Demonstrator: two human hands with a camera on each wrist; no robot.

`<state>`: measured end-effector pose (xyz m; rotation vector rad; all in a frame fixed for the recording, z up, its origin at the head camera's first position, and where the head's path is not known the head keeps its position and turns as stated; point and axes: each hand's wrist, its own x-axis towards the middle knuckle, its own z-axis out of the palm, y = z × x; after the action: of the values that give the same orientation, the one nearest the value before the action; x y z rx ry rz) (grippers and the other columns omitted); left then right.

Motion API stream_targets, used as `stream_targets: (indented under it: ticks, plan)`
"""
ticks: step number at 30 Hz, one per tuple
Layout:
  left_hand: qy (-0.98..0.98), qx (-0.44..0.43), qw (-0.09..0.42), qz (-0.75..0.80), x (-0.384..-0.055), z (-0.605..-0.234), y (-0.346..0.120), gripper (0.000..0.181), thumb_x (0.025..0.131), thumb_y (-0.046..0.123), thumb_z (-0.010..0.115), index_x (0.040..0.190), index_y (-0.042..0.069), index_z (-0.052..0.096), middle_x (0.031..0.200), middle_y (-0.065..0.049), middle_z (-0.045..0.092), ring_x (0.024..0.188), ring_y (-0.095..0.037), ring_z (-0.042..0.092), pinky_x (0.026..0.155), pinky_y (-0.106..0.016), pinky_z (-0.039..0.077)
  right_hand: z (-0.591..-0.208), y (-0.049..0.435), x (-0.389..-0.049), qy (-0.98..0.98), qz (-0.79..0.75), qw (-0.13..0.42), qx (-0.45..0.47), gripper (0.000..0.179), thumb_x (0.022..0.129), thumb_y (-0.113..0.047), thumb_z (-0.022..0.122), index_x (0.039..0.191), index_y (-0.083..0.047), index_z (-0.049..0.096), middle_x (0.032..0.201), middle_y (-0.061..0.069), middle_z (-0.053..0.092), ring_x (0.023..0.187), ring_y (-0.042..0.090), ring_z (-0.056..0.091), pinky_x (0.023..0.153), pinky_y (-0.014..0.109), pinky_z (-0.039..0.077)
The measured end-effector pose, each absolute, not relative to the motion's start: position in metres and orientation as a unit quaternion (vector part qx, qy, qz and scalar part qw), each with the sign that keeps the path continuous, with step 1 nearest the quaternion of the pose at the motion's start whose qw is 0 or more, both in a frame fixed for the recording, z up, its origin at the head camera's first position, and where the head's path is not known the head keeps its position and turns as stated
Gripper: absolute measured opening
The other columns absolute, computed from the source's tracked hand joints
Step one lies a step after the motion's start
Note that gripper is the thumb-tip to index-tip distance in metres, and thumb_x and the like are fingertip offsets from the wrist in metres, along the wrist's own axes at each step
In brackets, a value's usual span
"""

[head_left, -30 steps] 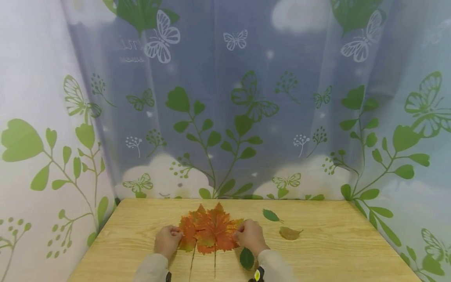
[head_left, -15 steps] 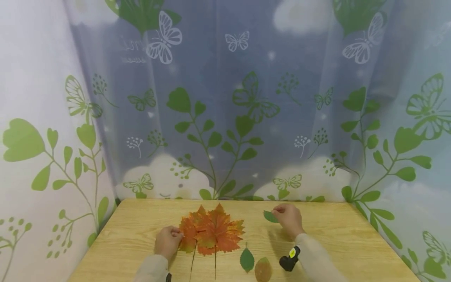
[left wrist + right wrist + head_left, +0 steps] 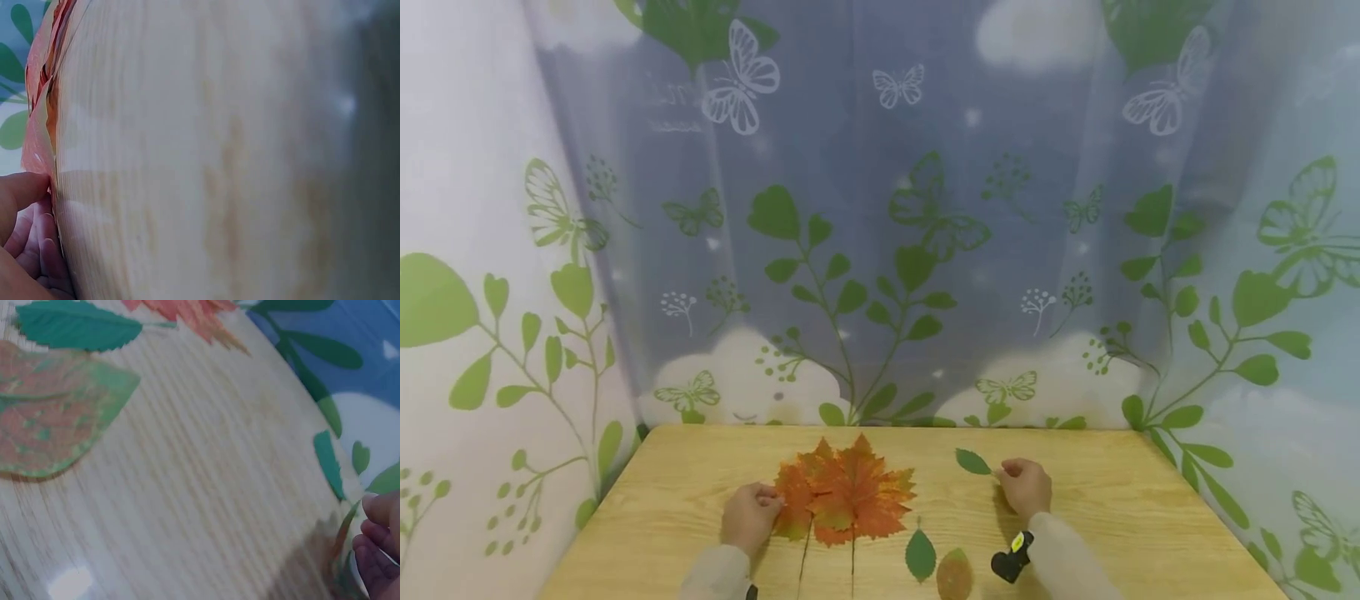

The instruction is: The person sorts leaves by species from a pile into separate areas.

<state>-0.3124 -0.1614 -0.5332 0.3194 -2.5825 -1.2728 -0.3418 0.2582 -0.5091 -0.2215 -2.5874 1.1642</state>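
On the table lies a cluster of orange-red maple leaves (image 3: 853, 492) with two thin dark stems. My left hand (image 3: 751, 515) pinches its left edge; in the left wrist view the thumb (image 3: 25, 187) presses against a leaf. My right hand (image 3: 1027, 487) is right of a small green serrated leaf (image 3: 973, 462), fingertips close to its stem. In the right wrist view a curled brownish-green leaf (image 3: 345, 531) reaches up to the thumb and fingers, which pinch at its tip. My hand hides that leaf in the head view.
Nearer me lie another green leaf (image 3: 921, 556) and a red-green leaf (image 3: 955, 575), to the right of the maple stems. The wooden table (image 3: 1150, 517) backs against a printed curtain (image 3: 880, 250) with plants and butterflies.
My right hand has left the maple cluster's right edge, gone right to the far green leaf, then drawn back slightly nearer me. My left hand has stayed at the cluster's left edge.
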Motion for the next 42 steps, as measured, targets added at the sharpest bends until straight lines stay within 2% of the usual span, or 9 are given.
stream_targets:
  ticks: [5, 12, 18, 30, 38, 42]
  plan:
    - [-0.881, 0.110, 0.129, -0.441, -0.314, -0.535, -0.164, 0.012, 0.080, 0.012, 0.074, 0.086, 0.003, 0.071, 0.071, 0.001, 0.067, 0.062, -0.010, 0.057, 0.055, -0.027, 0.044, -0.510, 0.253, -0.342, -0.900, 0.398, 0.164, -0.075, 0.023, 0.088, -0.007, 0.062, 0.103, 0.010, 0.067, 0.094, 0.023, 0.068, 0.089, 0.040, 0.063, 0.079, 0.051, 0.048]
    - [-0.884, 0.122, 0.120, -0.436, -0.316, -0.537, -0.167, 0.013, 0.080, 0.012, 0.074, 0.088, 0.003, 0.071, 0.072, 0.001, 0.066, 0.063, -0.011, 0.058, 0.055, -0.028, 0.045, -0.522, 0.253, -0.349, -0.909, 0.383, 0.148, -0.071, 0.022, 0.085, -0.009, 0.066, 0.100, 0.007, 0.070, 0.090, 0.018, 0.070, 0.087, 0.036, 0.064, 0.077, 0.049, 0.049]
    - [-0.885, 0.115, 0.130, -0.432, -0.315, -0.536, -0.164, 0.012, 0.079, 0.012, 0.075, 0.086, 0.004, 0.071, 0.070, 0.002, 0.065, 0.062, -0.010, 0.057, 0.056, -0.028, 0.044, -0.525, 0.255, -0.348, -0.912, 0.377, 0.147, -0.065, 0.021, 0.085, -0.008, 0.065, 0.099, 0.006, 0.070, 0.091, 0.018, 0.070, 0.085, 0.036, 0.064, 0.075, 0.048, 0.049]
    - [-0.887, 0.115, 0.130, -0.427, -0.312, -0.533, -0.164, 0.011, 0.080, 0.013, 0.074, 0.086, 0.004, 0.070, 0.070, 0.003, 0.065, 0.061, -0.010, 0.056, 0.056, -0.028, 0.044, -0.526, 0.250, -0.347, -0.910, 0.372, 0.163, -0.081, 0.014, 0.085, -0.006, 0.064, 0.091, 0.006, 0.069, 0.077, 0.012, 0.067, 0.070, 0.028, 0.061, 0.064, 0.041, 0.047]
    - [-0.887, 0.127, 0.104, -0.432, -0.315, -0.535, -0.167, 0.013, 0.081, 0.014, 0.074, 0.088, 0.004, 0.071, 0.072, 0.001, 0.066, 0.063, -0.012, 0.058, 0.055, -0.030, 0.046, -0.529, 0.249, -0.350, -0.913, 0.366, 0.167, -0.074, 0.012, 0.086, -0.003, 0.063, 0.091, 0.007, 0.068, 0.080, 0.016, 0.067, 0.072, 0.031, 0.062, 0.069, 0.050, 0.048]
    - [-0.891, 0.105, 0.116, -0.426, -0.314, -0.528, -0.166, 0.014, 0.082, 0.014, 0.074, 0.089, 0.002, 0.070, 0.075, -0.002, 0.067, 0.066, -0.015, 0.061, 0.058, -0.032, 0.048, -0.527, 0.249, -0.346, -0.914, 0.366, 0.161, -0.074, 0.012, 0.086, -0.003, 0.063, 0.091, 0.007, 0.069, 0.080, 0.016, 0.067, 0.072, 0.030, 0.062, 0.069, 0.050, 0.048]
